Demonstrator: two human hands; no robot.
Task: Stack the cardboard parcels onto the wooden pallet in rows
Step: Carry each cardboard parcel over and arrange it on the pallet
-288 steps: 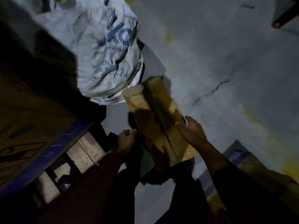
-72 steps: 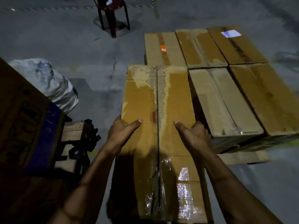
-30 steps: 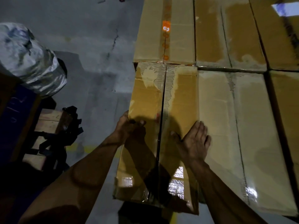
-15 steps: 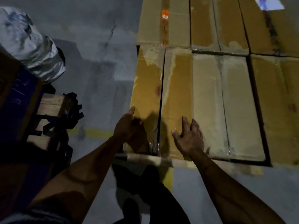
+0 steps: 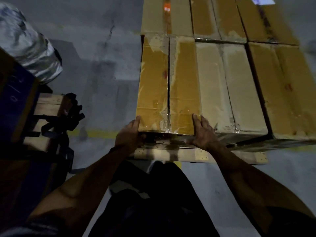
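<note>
We see the near-left parcel [image 5: 168, 86] lying flat on the wooden pallet [image 5: 196, 155], touching the parcel to its right [image 5: 227, 89] and the one behind it [image 5: 166, 16]. Our left hand [image 5: 129, 136] grips its near left corner, thumb on the top face; our right hand [image 5: 203, 132] grips the near right corner (fingers curled over the front edge). Off to the left stand a white woven sack [image 5: 29, 47] and a second pallet [image 5: 47, 117] on the concrete floor [image 5: 102, 65].

Warehouse floor: bare concrete [image 5: 102, 69], painted yellow line [image 5: 102, 134], palletised cardboard parcels [image 5: 222, 86].
</note>
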